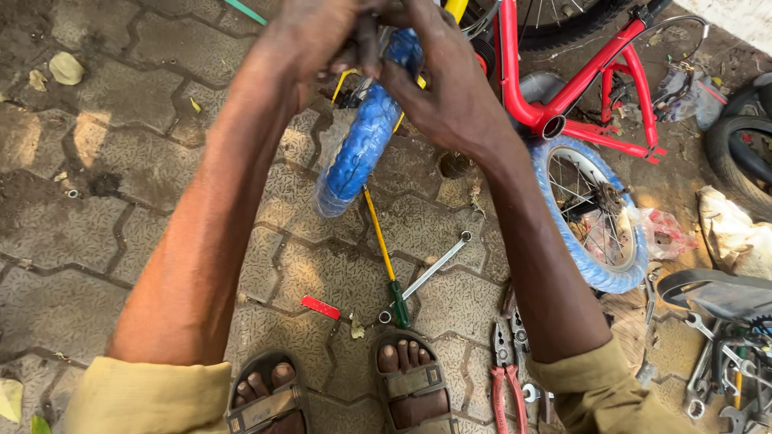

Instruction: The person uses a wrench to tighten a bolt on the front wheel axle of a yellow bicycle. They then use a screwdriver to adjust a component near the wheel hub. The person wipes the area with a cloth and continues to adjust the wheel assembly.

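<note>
— Both my hands are up at the top of the view, closed round the near end of the small blue wheel (pixel 366 133). My left hand (pixel 310 40) has its fingers curled tight over the rim and something dark at the hub; my right hand (pixel 446 88) wraps the other side, thumb pressing across the tyre.

— Which way does the wheel run from your fingers?

— Down and slightly to my left. Its long axis goes from my knuckles toward my feet, the free lower edge hanging above the paving (pixel 121 161), not touching it as far as I can tell.

— Which hand is nearer the hub?

— My left, I judge; the right sits just beside it, more on the tyre. What exactly the fingertips pinch is hidden.

— And below?

— A yellow-shafted screwdriver (pixel 384 257) lies on the ground under the wheel, a spanner (pixel 430 273) crossing its green handle. Red-handled pliers (pixel 507 378) lie by my right sandal (pixel 412 386). The red bicycle frame (pixel 563 88) and its blue-tyred wheel (pixel 595 217) are off to my right.
</note>
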